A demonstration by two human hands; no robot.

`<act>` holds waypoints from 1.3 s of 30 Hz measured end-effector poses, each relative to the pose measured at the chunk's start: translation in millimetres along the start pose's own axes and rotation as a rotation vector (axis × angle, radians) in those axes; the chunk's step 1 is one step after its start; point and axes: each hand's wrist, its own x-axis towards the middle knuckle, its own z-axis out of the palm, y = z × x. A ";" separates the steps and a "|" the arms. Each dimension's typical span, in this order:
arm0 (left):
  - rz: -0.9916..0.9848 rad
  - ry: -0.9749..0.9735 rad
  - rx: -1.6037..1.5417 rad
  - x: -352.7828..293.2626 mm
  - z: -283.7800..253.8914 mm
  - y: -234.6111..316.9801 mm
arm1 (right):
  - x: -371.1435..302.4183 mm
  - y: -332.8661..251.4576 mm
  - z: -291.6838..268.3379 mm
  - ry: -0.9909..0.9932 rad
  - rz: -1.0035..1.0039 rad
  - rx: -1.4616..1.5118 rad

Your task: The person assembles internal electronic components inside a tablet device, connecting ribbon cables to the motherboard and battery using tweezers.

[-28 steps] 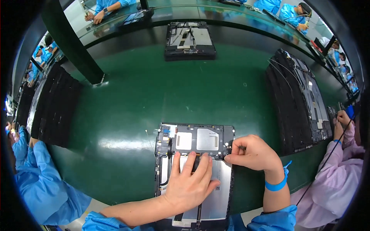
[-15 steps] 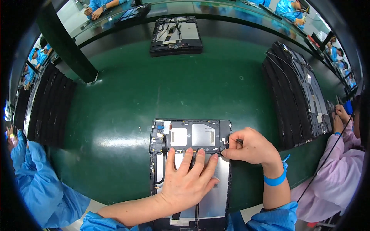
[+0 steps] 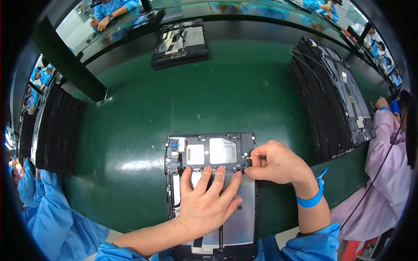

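Observation:
An opened tablet [image 3: 241,209] lies on the green table in front of me, its black frame, silver back and inner parts bare. Across its middle my left hand [image 3: 207,195] rests flat with the fingers spread, fingertips along the lower edge of a black cover plate [image 3: 208,153] with two pale panels. My right hand [image 3: 278,164] pinches a thin dark tool [image 3: 261,157], mostly hidden in the fingers. Thumb and fingertips of that hand meet the tablet's right edge, at the plate's lower right corner. A blue band [image 3: 311,200] circles my right wrist.
Stacks of black tablets stand at left [image 3: 61,130] and right [image 3: 333,100], a thin wire over the right one. A smaller tablet stack [image 3: 180,43] sits at the far side. A dark post [image 3: 72,61] rises at the far left. People in blue and pink sleeves [image 3: 370,174] work nearby.
The view has shifted slightly, so the far stack and the tablet appear further left. My left hand keeps its place on the tablet; my right hand still pinches the dark tool at its edge.

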 end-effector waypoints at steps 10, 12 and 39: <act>0.009 -0.050 0.007 4.3 -3.1 0.6 | 2.1 0.7 4.4 0.108 -0.098 -0.111; 0.002 -0.006 -0.005 5.4 -2.2 -0.2 | 3.0 0.4 3.9 0.105 -0.109 -0.154; 0.297 -0.137 0.054 24.3 -11.9 -23.7 | 4.7 -8.4 -10.9 0.017 -0.123 -0.170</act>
